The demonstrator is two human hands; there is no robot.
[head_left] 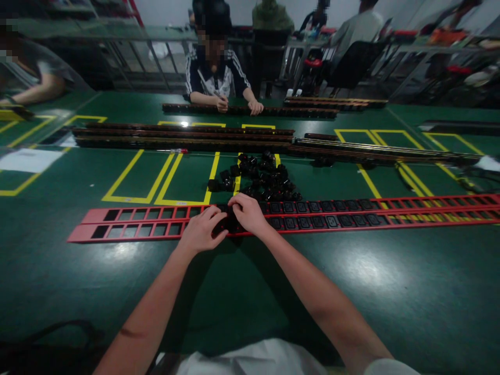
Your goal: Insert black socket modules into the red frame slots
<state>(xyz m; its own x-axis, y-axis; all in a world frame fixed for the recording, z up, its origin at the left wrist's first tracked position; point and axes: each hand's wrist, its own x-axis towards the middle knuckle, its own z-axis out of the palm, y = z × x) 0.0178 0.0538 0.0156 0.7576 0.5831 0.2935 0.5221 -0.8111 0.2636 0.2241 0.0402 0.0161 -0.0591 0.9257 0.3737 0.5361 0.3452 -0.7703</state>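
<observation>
Both hands, left hand [201,229] and right hand [248,212], press curled fingers on a black socket [229,225] in the red strip [128,221].

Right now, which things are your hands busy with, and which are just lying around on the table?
In use:
left hand and right hand, pressing a black socket into place
red slotted strips
pile of black sockets

Just lying about:
long dark strips farther back
red-handled screwdriver
white paper at the left
another person's dark strip across the green table

Red slotted strips [156,221]; black sockets [265,179] heaped; green table [390,281] with yellow tape outlines [128,179]; black rails [183,136].
</observation>
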